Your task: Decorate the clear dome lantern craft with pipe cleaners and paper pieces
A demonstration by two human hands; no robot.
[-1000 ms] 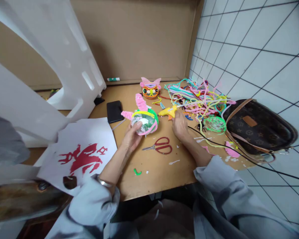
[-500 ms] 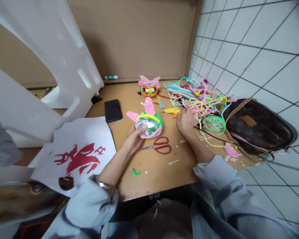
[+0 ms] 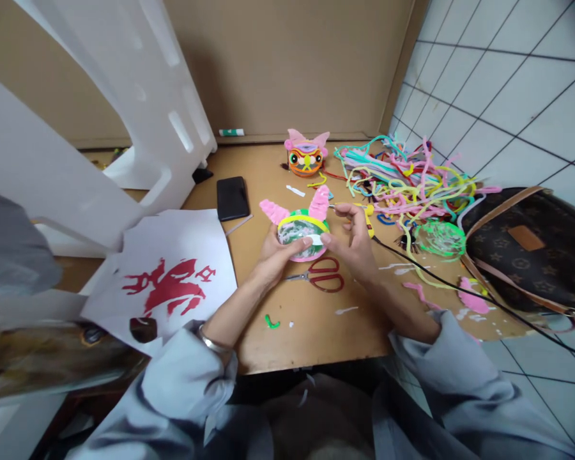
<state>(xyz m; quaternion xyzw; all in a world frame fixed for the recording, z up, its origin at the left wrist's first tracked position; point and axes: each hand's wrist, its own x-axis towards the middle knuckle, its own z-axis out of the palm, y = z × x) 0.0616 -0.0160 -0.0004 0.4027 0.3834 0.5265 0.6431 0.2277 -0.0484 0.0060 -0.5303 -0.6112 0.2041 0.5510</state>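
Note:
My left hand [image 3: 274, 259] grips a small craft head [image 3: 294, 231] of green pipe cleaner, with pink ears, a yellow band and a pink lower edge. The left thumb lies across its front, beside a white oval piece [image 3: 315, 240]. The thumb of my right hand [image 3: 357, 246] touches the right end of that piece, while its other fingers are bent and stand apart from the head. Just behind the right hand lies a yellow glue gun [image 3: 370, 220], partly hidden by the fingers. Red-handled scissors [image 3: 326, 276] lie right below the head.
A finished-looking lion head [image 3: 306, 156] stands at the back. Tangled pipe cleaners [image 3: 412, 182], a green mesh-like disc [image 3: 441, 238] and a brown bag [image 3: 531, 249] fill the right. A black phone-like slab [image 3: 232, 198] and paper with red shapes [image 3: 215, 233] lie left. A black cord [image 3: 426, 271] crosses the right side.
My right hand has left the glue gun and come left to the craft head, its thumb now on the white piece. The left hand keeps its hold. The view has shifted slightly.

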